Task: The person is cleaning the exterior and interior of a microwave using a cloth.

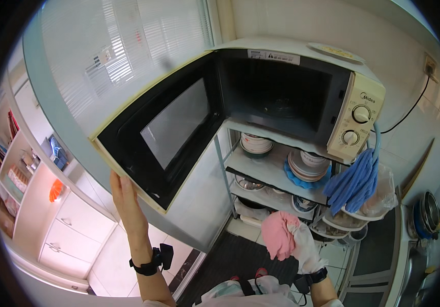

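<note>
A Midea microwave oven (358, 92) stands before me with its door (127, 146) swung wide to the left. My left hand (127, 197) grips the outer edge of that door, its fingers partly hidden behind it. Inside the dark cavity (277, 92) a small pale speck shows near the bottom. My right hand (305, 241), covered by a thin white plastic glove, holds a bunched pink cloth (279, 234) low in front of the rack. Most of its fingers are hidden by the cloth.
Under the microwave, a shelf rack (269, 161) holds stacked bowls (256, 144) and plates (307, 167). A blue cloth (354, 182) hangs at its right. On the microwave's top lies a plate with food (337, 51). A black cord (410, 111) runs to the wall socket (430, 65).
</note>
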Demonstrator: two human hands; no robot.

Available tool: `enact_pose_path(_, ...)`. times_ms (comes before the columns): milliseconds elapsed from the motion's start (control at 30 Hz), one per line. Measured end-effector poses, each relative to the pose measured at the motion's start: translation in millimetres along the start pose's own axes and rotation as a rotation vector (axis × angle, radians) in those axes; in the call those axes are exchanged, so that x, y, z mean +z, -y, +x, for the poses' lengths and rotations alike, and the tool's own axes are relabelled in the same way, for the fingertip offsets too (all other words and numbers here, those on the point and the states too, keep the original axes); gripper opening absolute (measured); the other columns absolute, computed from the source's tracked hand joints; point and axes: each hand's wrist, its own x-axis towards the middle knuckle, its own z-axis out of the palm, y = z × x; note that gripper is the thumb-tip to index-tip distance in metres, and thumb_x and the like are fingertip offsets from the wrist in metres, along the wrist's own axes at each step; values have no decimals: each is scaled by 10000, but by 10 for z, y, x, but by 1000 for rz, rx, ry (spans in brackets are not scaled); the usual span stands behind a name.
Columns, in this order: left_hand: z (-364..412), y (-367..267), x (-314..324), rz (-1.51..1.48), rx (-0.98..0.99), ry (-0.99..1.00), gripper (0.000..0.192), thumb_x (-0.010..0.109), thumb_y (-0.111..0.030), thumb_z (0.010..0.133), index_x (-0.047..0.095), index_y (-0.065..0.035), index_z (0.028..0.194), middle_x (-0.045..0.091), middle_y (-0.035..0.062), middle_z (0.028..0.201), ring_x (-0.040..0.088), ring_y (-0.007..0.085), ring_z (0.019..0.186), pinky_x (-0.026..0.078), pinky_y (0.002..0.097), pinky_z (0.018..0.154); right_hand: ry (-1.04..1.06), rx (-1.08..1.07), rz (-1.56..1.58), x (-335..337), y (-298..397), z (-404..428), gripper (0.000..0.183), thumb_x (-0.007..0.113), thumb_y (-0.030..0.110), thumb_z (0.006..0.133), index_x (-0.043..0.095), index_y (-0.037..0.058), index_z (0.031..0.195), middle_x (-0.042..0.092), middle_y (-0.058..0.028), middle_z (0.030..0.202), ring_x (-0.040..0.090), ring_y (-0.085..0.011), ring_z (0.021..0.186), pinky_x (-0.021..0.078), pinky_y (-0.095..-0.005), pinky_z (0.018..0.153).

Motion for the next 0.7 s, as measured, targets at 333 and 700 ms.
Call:
enact_pose_path(333, -767, 85, -190, 179, 401, 540, 304, 590, 10, 852, 573, 28, 1155, 632, 158, 1108, 647, 235, 924, 516, 322, 787, 3, -111, -201, 616, 83, 13, 370, 494, 274, 984, 574, -24, 1189, 639, -32, 999, 592, -91, 871, 476, -250, 756)
enact_pose_path(700, -1087, 918, 351, -373, -494, 949, 592, 712, -132, 849, 448, 10, 1359, 554, 180, 1281, 582, 181, 1105, 518, 295, 806, 333, 8, -206, 1033, 102, 37, 316, 561, 226, 970, 584, -5, 1186, 632, -35, 1092, 569, -102, 986, 457, -255, 872)
